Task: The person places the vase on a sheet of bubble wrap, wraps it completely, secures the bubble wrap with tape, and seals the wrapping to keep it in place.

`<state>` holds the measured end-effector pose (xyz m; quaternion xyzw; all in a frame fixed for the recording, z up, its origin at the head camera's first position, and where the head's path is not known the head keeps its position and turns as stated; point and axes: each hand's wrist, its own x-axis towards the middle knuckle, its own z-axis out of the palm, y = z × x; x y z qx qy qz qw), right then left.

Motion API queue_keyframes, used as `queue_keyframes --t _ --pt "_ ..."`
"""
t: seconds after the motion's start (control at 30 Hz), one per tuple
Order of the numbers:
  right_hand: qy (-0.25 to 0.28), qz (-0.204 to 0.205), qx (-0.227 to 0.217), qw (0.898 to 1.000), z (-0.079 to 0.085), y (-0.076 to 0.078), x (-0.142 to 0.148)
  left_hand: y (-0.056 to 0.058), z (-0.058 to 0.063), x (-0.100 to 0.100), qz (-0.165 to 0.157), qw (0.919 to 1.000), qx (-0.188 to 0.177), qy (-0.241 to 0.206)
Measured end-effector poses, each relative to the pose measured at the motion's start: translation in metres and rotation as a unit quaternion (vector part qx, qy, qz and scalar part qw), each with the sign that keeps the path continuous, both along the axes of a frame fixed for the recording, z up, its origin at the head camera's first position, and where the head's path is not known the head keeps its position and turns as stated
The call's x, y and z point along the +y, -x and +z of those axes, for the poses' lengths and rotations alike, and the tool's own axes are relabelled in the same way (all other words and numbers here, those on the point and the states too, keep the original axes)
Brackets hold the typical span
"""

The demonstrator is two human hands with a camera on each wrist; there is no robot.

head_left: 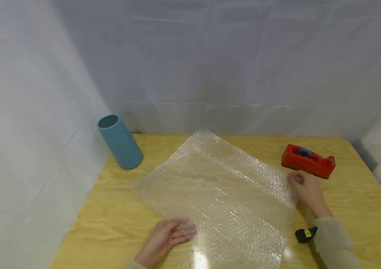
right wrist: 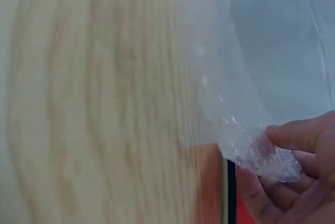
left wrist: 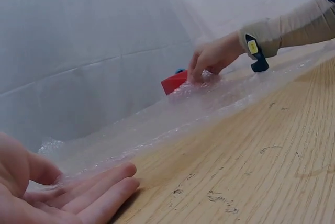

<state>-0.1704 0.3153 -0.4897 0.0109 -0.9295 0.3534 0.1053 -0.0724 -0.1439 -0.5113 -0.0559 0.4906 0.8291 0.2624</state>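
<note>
On the tabletop (head_left: 99, 220), the wrap (head_left: 224, 190) is spread at centre; the right hand (head_left: 308, 191) pinches its three-o'clock corner, the relaxed left hand (head_left: 166, 239) reaches under its eight-o'clock edge; the vase (head_left: 120, 144), at ten, stands uncovered.

From where I'm standing, it's a pale, yellowish wooden table (head_left: 99, 220), its grain running in long streaks, with small dark scuffs (left wrist: 220, 198) on the surface. A blue vase (head_left: 123, 145) stands at the far left, mouth up. At the far right sits a red tape dispenser (head_left: 296, 160). Clear bubble wrap (head_left: 224, 186) spreads over the middle; I can't tell how much touches the wood.
</note>
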Motion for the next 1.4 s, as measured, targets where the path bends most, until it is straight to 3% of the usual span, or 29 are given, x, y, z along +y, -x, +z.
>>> queue_keyframes --t 0.23,0.43,0.63,0.77,0.93,1.07,1.2,1.3,1.4 --pt "0.044 -0.008 -0.073 0.996 -0.004 -0.007 0.007 0.004 0.005 0.000 0.072 0.9970 0.000 0.028" --pt "0.122 0.016 -0.103 0.987 0.000 -0.027 0.012 0.014 0.010 -0.002 0.122 0.9905 0.013 0.062" --pt "0.182 0.040 -0.164 0.969 0.010 -0.045 0.009 0.027 0.014 -0.007 0.197 0.9748 0.022 0.103" --pt "0.197 0.051 -0.226 0.953 0.016 -0.055 0.005 0.039 0.014 -0.012 0.216 0.9685 0.033 0.119" --pt "0.197 0.118 -0.287 0.930 0.015 -0.071 0.006 0.055 0.009 -0.019 0.211 0.9642 0.056 0.150" --pt "0.236 0.201 -0.345 0.886 0.007 -0.083 0.006 0.067 0.006 -0.024 0.191 0.9653 0.064 0.166" --pt "0.263 0.260 -0.384 0.846 -0.001 -0.092 0.005 0.079 0.003 -0.029 0.146 0.9745 0.064 0.158" --pt "0.276 0.279 -0.393 0.831 -0.006 -0.094 0.006 0.086 -0.001 -0.034 0.096 0.9822 0.070 0.145" --pt "0.284 0.281 -0.390 0.830 -0.012 -0.093 0.004 0.093 -0.003 -0.039 0.057 0.9859 0.078 0.137"
